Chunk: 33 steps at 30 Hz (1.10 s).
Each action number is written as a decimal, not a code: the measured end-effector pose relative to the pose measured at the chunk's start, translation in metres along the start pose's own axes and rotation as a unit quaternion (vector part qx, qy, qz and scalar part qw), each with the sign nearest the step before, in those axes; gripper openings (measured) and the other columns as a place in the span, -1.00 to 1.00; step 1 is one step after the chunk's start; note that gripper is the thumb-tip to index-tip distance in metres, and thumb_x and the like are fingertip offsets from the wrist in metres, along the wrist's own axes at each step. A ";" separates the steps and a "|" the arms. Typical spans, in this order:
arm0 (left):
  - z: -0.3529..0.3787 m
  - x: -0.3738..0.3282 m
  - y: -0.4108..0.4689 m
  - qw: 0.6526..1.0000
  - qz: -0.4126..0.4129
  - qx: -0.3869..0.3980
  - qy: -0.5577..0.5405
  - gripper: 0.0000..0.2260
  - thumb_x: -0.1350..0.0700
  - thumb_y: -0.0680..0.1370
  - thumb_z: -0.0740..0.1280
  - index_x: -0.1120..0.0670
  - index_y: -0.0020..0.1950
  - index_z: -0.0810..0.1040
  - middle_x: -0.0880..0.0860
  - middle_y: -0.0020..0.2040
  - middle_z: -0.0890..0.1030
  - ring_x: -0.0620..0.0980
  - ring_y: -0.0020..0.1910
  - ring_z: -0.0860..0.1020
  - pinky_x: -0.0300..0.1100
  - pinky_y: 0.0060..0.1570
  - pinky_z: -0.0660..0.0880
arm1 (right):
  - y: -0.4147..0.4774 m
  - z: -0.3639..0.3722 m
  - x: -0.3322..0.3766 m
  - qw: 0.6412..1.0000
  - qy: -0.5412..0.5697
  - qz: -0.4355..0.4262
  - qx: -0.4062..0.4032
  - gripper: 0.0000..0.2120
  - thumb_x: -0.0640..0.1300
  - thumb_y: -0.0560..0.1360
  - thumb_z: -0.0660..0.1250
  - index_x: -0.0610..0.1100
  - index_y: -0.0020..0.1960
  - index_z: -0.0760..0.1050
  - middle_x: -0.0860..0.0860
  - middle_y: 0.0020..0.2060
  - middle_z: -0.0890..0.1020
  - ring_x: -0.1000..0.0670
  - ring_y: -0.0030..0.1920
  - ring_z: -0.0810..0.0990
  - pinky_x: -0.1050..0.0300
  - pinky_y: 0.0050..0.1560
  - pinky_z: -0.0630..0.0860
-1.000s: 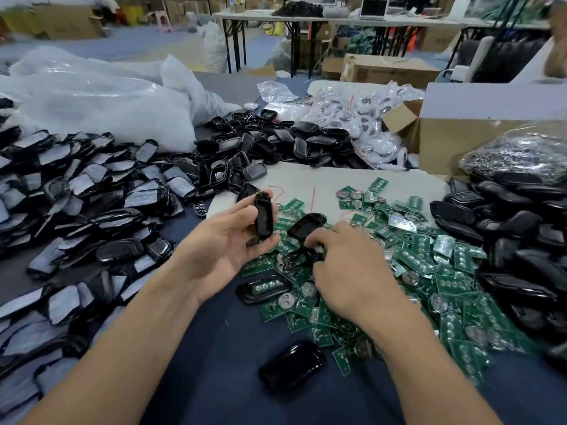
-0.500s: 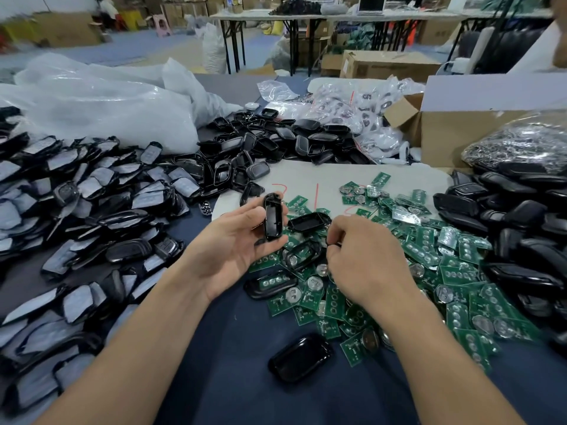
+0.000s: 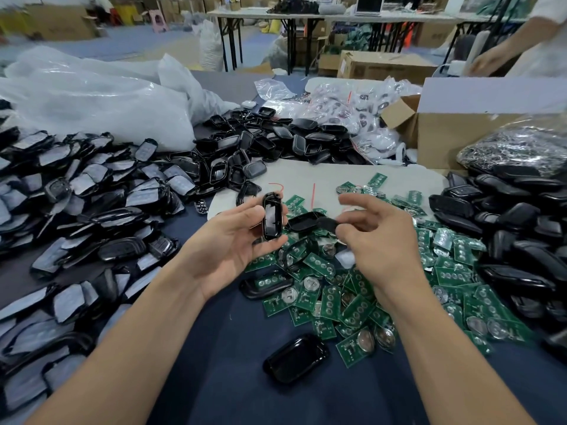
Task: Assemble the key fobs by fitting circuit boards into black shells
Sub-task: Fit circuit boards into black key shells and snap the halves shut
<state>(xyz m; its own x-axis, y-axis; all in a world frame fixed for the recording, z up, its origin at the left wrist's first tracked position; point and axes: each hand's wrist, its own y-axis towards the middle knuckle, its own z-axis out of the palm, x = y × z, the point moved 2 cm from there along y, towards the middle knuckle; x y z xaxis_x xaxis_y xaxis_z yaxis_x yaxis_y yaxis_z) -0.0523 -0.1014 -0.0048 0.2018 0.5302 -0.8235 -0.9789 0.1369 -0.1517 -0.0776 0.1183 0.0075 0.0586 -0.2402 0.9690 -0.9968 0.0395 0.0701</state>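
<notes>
- Forearms are reaching in from the near edge over the dark blue desk (image 3: pixel 214 363).
- Nearest on it, a glossy black oval shell (image 3: pixel 296 358) is lying alone, just beside the near edge of a heap of green circuit boards (image 3: pixel 356 302), many of them carrying round silver coin cells.
- A black shell frame with a board inside (image 3: pixel 265 285) is lying at the left edge of that heap.
- The left hand (image 3: pixel 233 243) is gripping a narrow black shell half (image 3: pixel 271 217) between thumb and fingers, holding it upright with its hollow side facing the camera.
- The right hand (image 3: pixel 377 237) is hovering over the boards, thumb and forefinger pinching a small dark piece (image 3: pixel 326 223) too blurred to identify, the other fingers spreading loosely.
- Just beyond the gap between the hands, an open black shell (image 3: pixel 303 220) is lying on the boards.
- On the left, a wide heap of black shells with grey film faces (image 3: pixel 92 204) is covering the desk; on the right, a heap of plain glossy black shells (image 3: pixel 521 228) is touching the boards.
- Farther back, a pale sheet with red marks (image 3: pixel 306 176) is lying under the boards' far edge, with a pile of hollow black shell halves (image 3: pixel 260 145) behind it.
- Beyond those, white plastic bags (image 3: pixel 107 99), clear bags of small parts (image 3: pixel 352 108), a brown cardboard box (image 3: pixel 460 130) and a clear bag of silvery metal bits (image 3: pixel 515 148) are crowding the far desk.
- In the distance, folding tables (image 3: pixel 306 16) are standing, and another person's arm (image 3: pixel 491 59) is reaching in at the top right.
</notes>
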 end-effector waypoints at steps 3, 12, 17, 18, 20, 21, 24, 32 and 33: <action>0.000 0.000 0.000 1.000 0.001 0.001 -0.001 -0.58 0.17 0.60 0.29 0.20 0.46 0.50 0.13 0.22 0.68 -0.03 0.08 0.69 -0.09 -0.02 0.67 | -0.001 0.002 -0.001 0.999 0.024 0.014 0.018 -0.71 -0.31 0.40 0.49 0.05 -0.02 0.70 0.05 -0.28 0.74 0.05 -0.34 0.69 0.09 -0.23 0.64; 0.000 0.000 0.001 1.000 0.003 -0.006 0.005 -0.56 0.18 0.56 0.31 0.22 0.45 0.51 0.16 0.27 0.66 0.01 0.10 0.69 -0.09 -0.05 0.68 | -0.007 0.003 0.014 0.962 -0.264 -0.073 0.018 -0.86 0.11 0.47 0.51 0.11 0.00 0.71 0.26 -0.18 0.69 0.25 -0.18 0.63 0.24 -0.01 0.59; 0.000 -0.001 0.000 1.000 0.004 -0.012 0.010 -0.56 0.17 0.57 0.31 0.22 0.45 0.52 0.18 0.31 0.66 0.01 0.13 0.68 -0.07 -0.01 0.67 | -0.017 0.014 0.013 0.913 -0.372 -0.032 0.165 -0.72 0.11 0.43 0.54 0.13 0.12 0.68 0.21 -0.12 0.66 0.08 -0.06 0.66 0.05 0.12 0.63; 0.000 -0.001 0.000 1.000 0.004 -0.012 0.009 -0.56 0.17 0.57 0.31 0.22 0.45 0.52 0.18 0.31 0.65 0.01 0.13 0.69 -0.07 -0.02 0.68 | -0.016 0.014 0.011 0.919 -0.359 -0.037 0.157 -0.76 0.06 0.47 0.53 0.12 0.12 0.69 0.20 -0.12 0.66 0.11 -0.08 0.68 0.09 0.09 0.64; 0.000 -0.001 0.001 1.000 0.002 -0.010 0.007 -0.58 0.17 0.57 0.30 0.21 0.44 0.53 0.19 0.31 0.65 0.01 0.13 0.69 -0.08 -0.02 0.68 | -0.012 0.011 0.010 0.947 -0.294 -0.041 0.125 -0.86 -0.06 0.52 0.47 0.11 0.06 0.71 0.27 -0.24 0.65 0.21 -0.20 0.69 0.36 -0.16 0.60; 0.000 -0.001 0.001 1.000 0.002 -0.008 0.006 -0.58 0.18 0.57 0.30 0.20 0.43 0.54 0.19 0.30 0.66 0.02 0.13 0.69 -0.08 -0.03 0.68 | -0.009 0.009 0.009 0.967 -0.233 -0.029 0.100 -0.85 -0.12 0.52 0.45 0.10 0.00 0.73 0.27 -0.31 0.66 0.21 -0.25 0.68 0.42 -0.29 0.55; 0.001 0.000 0.001 1.000 0.001 0.004 0.007 -0.63 0.19 0.58 0.30 0.20 0.38 0.57 0.19 0.26 0.68 0.02 0.11 0.70 -0.08 -0.05 0.68 | -0.004 0.001 0.009 0.996 0.034 0.059 0.054 -0.79 -0.32 0.51 0.45 -0.02 -0.07 0.73 0.07 -0.33 0.72 0.00 -0.42 0.61 0.24 -0.39 0.56; 0.005 0.003 -0.001 0.999 -0.031 0.036 0.010 -0.63 0.19 0.58 0.29 0.23 0.37 0.57 0.21 0.24 0.68 0.06 0.12 0.70 -0.09 -0.09 0.69 | -0.011 0.016 0.017 0.943 0.295 0.136 0.075 -0.95 -0.31 0.62 0.34 -0.21 -0.01 0.52 -0.08 -0.33 0.68 -0.02 -0.31 0.66 0.19 -0.25 0.63; 0.005 0.004 -0.001 0.999 -0.034 0.040 0.013 -0.65 0.18 0.59 0.28 0.22 0.35 0.59 0.20 0.20 0.69 0.06 0.11 0.70 -0.09 -0.09 0.69 | -0.012 0.017 0.016 0.952 0.268 0.128 0.074 -0.93 -0.30 0.61 0.35 -0.19 -0.04 0.54 -0.06 -0.33 0.66 -0.01 -0.30 0.62 0.17 -0.23 0.60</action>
<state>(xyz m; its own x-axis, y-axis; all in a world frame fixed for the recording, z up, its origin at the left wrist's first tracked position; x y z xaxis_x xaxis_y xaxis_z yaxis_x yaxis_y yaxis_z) -0.0501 -0.0951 -0.0048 0.2657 0.4961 -0.8266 -0.9570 0.2395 -0.1639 -0.0656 0.0973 0.0179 -0.2071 0.2895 0.9345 -0.9766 -0.1170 -0.1802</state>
